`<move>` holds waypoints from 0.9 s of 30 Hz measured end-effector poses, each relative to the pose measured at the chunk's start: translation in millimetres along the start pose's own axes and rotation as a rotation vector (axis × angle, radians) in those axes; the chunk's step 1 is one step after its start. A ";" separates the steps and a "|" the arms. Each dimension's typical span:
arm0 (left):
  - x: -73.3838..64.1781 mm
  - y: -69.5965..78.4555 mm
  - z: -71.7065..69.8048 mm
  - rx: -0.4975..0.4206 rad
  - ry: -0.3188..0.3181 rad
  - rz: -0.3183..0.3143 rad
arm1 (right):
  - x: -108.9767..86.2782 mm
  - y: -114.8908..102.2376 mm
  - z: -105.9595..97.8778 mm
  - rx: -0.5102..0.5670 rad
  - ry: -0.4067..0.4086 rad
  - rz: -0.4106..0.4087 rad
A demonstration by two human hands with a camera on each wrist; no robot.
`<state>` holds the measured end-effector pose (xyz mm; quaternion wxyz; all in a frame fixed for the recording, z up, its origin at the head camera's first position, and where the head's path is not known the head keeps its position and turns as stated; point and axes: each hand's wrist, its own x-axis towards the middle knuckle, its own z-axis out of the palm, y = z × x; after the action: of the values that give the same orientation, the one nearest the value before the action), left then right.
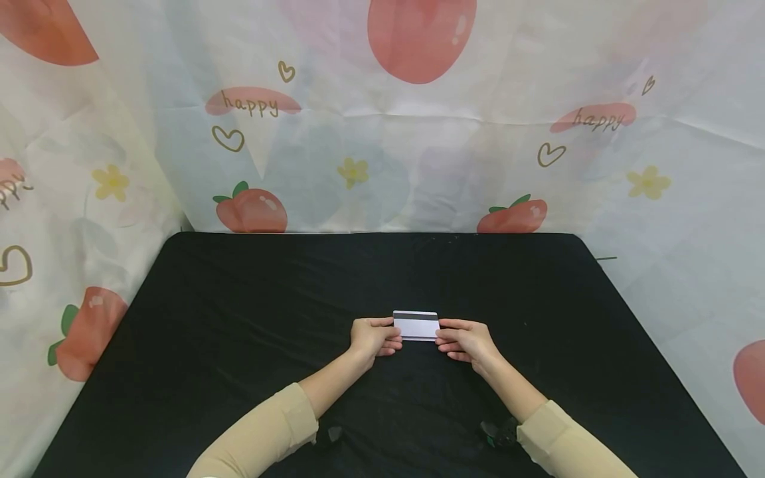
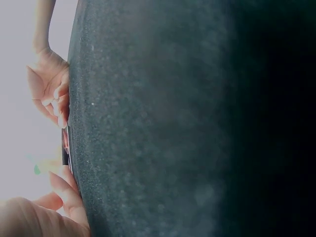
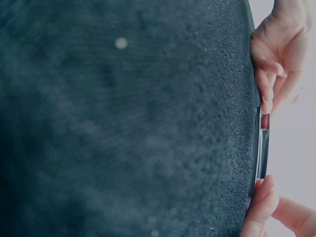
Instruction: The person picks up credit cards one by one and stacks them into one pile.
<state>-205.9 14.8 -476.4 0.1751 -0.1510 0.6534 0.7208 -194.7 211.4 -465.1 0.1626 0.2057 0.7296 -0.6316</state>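
A white card (image 1: 416,328) with a dark stripe along its far long edge is held between the two hands, near the middle of the black table. Its left short edge is pinched by the left hand (image 1: 375,337), thumb on top. On the opposite short edge the right hand (image 1: 467,341) pinches in the same way. Seen from the left wrist, the card (image 2: 65,147) is a thin edge close to the cloth. The right wrist view shows the card (image 3: 264,143) edge-on, with a reddish patch near one end. Whether it touches the cloth I cannot tell.
The table (image 1: 251,299) is covered in black cloth. Behind and beside it hangs a white curtain (image 1: 323,186) printed with peaches, hearts and flowers. A small dark object (image 1: 501,433) sits by the right sleeve, and another dark object (image 1: 327,435) by the left sleeve.
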 end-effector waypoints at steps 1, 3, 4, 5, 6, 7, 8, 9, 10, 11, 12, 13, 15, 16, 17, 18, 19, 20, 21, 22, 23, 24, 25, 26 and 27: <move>-0.1 -0.1 -0.1 -0.001 0.000 -0.001 | -0.3 -0.3 0.1 0.001 0.001 -0.001; -0.2 -0.6 -0.4 0.003 -0.002 0.002 | -0.8 -1.0 0.0 0.002 0.000 -0.002; -0.3 -0.6 -0.5 0.006 -0.002 0.002 | -0.9 -1.3 -0.2 0.001 -0.001 -0.002; -0.4 -0.5 -0.8 0.007 -0.001 0.001 | -1.2 -1.6 -0.2 -0.001 -0.003 -0.003; -0.2 -0.8 -1.0 0.011 -0.001 0.006 | -1.3 -1.9 -0.2 -0.001 -0.003 -0.005; -0.2 -0.8 -1.2 0.012 -0.001 0.007 | -1.4 -2.1 -0.3 -0.003 -0.005 -0.007; -0.3 -0.9 -1.4 0.014 -0.001 0.008 | -1.4 -2.2 -0.4 -0.006 -0.007 -0.008; -0.4 -0.8 -1.6 0.014 -0.001 0.007 | -1.4 -2.2 -0.5 -0.010 -0.010 -0.011; -0.5 -0.7 -1.7 0.013 -0.002 0.007 | -1.4 -2.1 -0.4 -0.010 -0.008 -0.013; -0.6 -0.8 -1.8 0.014 -0.004 0.013 | -1.3 -1.9 -0.4 -0.012 -0.008 -0.016; -0.6 -1.0 -2.0 0.016 -0.006 0.014 | -1.1 -1.6 -0.4 -0.013 -0.008 -0.018; -0.8 -0.9 -2.0 0.019 -0.006 0.013 | -1.0 -1.3 -0.5 -0.014 -0.010 -0.020; -0.7 -1.1 -2.1 0.028 -0.009 0.022 | -1.2 -0.9 -0.8 -0.016 -0.013 -0.023; -0.7 -1.0 -2.2 0.034 -0.009 0.027 | -1.0 -0.7 -0.8 -0.017 -0.015 -0.025; -0.4 -1.3 -2.5 0.039 -0.010 0.031 | -0.9 -0.4 -0.9 -0.018 -0.016 -0.027; 0.0 -1.5 -2.9 0.044 -0.011 0.035 | -0.8 -0.4 -1.0 -0.019 -0.018 -0.029; 0.0 -1.7 -3.3 0.047 -0.014 0.042 | -0.8 -0.6 -1.0 -0.020 -0.019 -0.030; 0.1 -1.8 -3.7 0.049 -0.016 0.048 | -0.9 -0.7 -1.0 -0.021 -0.019 -0.029; 0.1 -1.8 -4.1 0.051 -0.019 0.053 | -0.6 -0.2 -1.3 -0.021 -0.020 -0.030; 0.1 -1.9 -4.6 0.052 -0.022 0.056 | -0.4 0.2 -1.4 -0.019 -0.020 -0.030; 0.0 -2.0 -5.0 0.052 -0.025 0.059 | -0.7 0.2 -1.7 -0.018 -0.026 -0.033; -0.2 -1.9 -5.4 0.052 -0.028 0.062 | -1.2 0.3 -1.8 -0.015 -0.029 -0.034; -0.7 -1.7 -5.6 0.053 -0.030 0.066 | -1.7 0.4 -1.9 -0.012 -0.034 -0.037; -0.8 -1.5 -5.8 0.053 -0.031 0.065 | -2.5 0.4 -2.3 -0.007 -0.044 -0.043; -1.1 -1.3 -6.0 0.053 -0.032 0.063 | -3.0 0.6 -2.5 -0.004 -0.046 -0.046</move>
<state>-204.4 8.8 -477.6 0.1666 -0.1139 0.6740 0.7106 -191.8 213.7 -463.7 0.1651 0.1738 0.7315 -0.6383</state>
